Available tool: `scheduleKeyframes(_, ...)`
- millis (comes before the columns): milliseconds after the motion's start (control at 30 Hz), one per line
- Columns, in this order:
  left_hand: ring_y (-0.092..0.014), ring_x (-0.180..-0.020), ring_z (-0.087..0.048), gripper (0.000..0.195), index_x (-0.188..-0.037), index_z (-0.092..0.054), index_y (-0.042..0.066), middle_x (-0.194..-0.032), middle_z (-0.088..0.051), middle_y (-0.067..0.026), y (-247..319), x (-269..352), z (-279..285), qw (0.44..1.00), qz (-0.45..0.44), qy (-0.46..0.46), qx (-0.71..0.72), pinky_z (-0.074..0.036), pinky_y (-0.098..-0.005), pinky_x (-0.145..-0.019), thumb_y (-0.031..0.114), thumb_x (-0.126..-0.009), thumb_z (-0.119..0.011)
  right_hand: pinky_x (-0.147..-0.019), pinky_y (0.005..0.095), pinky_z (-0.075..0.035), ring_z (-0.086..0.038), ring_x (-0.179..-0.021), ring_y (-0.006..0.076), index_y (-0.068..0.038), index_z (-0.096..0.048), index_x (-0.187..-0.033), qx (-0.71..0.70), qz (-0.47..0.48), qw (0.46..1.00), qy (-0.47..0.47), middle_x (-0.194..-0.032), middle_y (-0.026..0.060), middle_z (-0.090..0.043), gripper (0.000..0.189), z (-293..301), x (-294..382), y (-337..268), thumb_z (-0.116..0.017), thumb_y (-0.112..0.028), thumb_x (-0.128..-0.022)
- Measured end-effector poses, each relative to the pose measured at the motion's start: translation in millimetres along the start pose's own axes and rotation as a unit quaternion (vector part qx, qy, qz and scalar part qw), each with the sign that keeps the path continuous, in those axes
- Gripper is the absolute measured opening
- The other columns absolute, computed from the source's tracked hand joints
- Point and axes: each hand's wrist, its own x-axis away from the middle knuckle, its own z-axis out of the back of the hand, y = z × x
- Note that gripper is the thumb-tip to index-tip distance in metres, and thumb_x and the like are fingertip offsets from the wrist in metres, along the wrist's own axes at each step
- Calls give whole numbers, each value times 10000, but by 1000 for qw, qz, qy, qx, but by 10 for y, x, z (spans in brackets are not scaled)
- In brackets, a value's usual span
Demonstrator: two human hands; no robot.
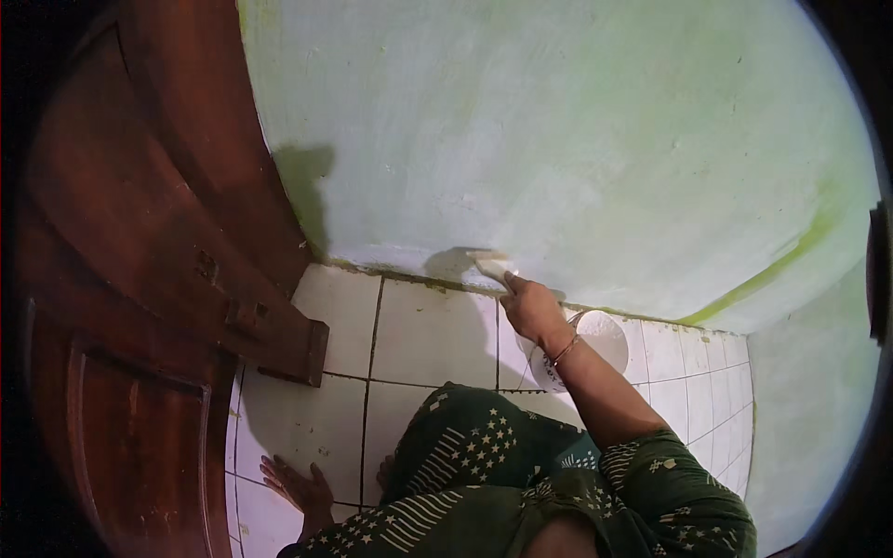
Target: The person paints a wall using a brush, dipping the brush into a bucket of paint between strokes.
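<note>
My right hand [536,310] grips the handle of a paintbrush [494,266]. Its bristles rest against the lower part of the wall [432,174], just above the floor joint. Patchy whitish paint over green covers this wall. Beneath my right forearm stands a white paint bucket [608,333], partly hidden by the arm; its side bears writing. My left hand [301,488] is spread with fingers apart over the floor tiles, holding nothing. It appears to lean on the floor, though contact is hard to confirm.
Dark brown wooden furniture or a door frame [153,209] rises on the left, with a wooden foot [296,349] jutting over the white tiled floor [432,335]. A greener stripe [760,279] runs along the wall's right end, near the corner with a side wall [816,390].
</note>
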Motion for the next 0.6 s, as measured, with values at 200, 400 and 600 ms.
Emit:
scheduleKeyframes(200, -399, -1400, -23, 854, -1412, -149, -71, -1498, -64, -253, -139, 61, -45, 999, 0, 37, -18, -40, -517, -1132, 321, -800, -598, -604, 373, -434, -495, -675, 225, -52, -600, -1178, -67, 90, 984, 140, -805, 120, -586, 398, 1492, -70, -2, -647, -195, -809)
scheduleKeyframes(400, -388, -1403, -28, 847, -1419, -153, -56, -1504, -80, -232, -47, 26, 81, 999, 44, -23, 6, -35, -517, -1134, 300, -796, -603, -366, 223, -294, -318, -410, 33, -144, -587, -1255, -127, 28, 876, 463, -603, -45, -423, 371, 2996, 362, -152, -596, -201, -889)
scheduleKeyframes(600, -385, -1403, -38, 841, -1417, -175, -54, -1504, -86, -227, 1, 18, 77, 999, 38, -4, 13, -30, -514, -1138, 289, -786, -613, -517, 437, -457, -592, -564, 334, -128, -258, -1445, 91, -39, 903, 418, -655, 183, -609, 643, 1718, -131, 179, -556, -174, -877)
